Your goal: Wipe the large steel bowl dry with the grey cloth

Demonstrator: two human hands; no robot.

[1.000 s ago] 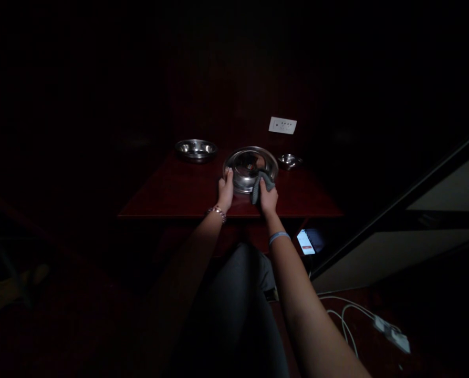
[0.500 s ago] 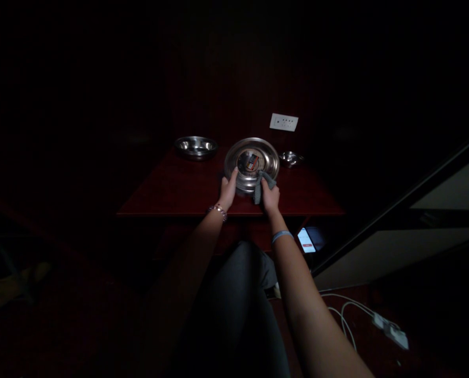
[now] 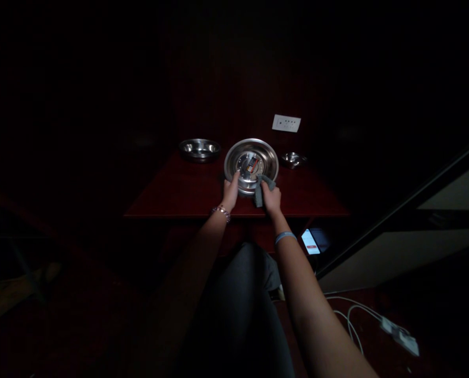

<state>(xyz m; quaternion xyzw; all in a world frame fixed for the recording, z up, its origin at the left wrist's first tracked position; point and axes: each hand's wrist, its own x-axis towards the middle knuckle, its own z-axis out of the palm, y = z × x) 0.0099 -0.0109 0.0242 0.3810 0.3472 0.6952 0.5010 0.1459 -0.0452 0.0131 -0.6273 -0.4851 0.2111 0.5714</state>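
A steel bowl [image 3: 251,155] is tipped up on its edge on the dark red table [image 3: 187,191], its underside with a small sticker facing me. My left hand [image 3: 231,192] grips the bowl's lower left rim. My right hand [image 3: 271,198] is closed on a grey cloth [image 3: 259,188] that presses against the bowl's lower right side.
A second steel bowl [image 3: 199,148] sits at the back left of the table and a small steel dish [image 3: 293,159] at the back right. A white switch plate [image 3: 286,123] is on the wall. A lit phone [image 3: 310,242] and white cables [image 3: 360,320] lie lower right.
The bowl has been tilted further up, so its underside faces me more squarely. Both hands kept their hold and shifted slightly right with the view.
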